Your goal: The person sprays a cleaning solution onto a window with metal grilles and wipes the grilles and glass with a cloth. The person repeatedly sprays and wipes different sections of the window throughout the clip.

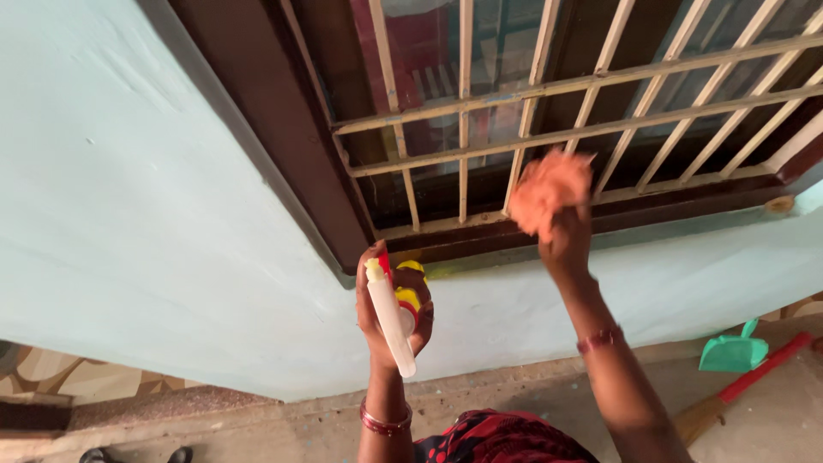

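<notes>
Fingers (420, 302) of left hand (390, 313) curled tight round a spray bottle (393, 319), white body pointing down toward the wrist, red and yellow trigger head up near the knuckles. Bangle (386, 420) on that wrist, red patterned garment (501, 439) at the bottom edge just below. Right hand (561, 236) raised higher and farther out, fingers closed on a bunched orange cloth (553, 184), blurred, pressed against the lower bars of a cream-painted metal window grille (531, 133). Thin band (600, 339) round the right forearm. Down on the concrete floor (771, 420) at right, a green dustpan (733, 353) beside a broom with a red handle (763, 369), close to the base of the wall. Pale blue-green wall (154, 214) filling the left and running under the window. Dark brown wooden window frame (283, 137) around the grille, sill streaked with dust just behind the cloth. Glass behind the bars dim, with reddish shapes showing through, too vague to tell apart.
</notes>
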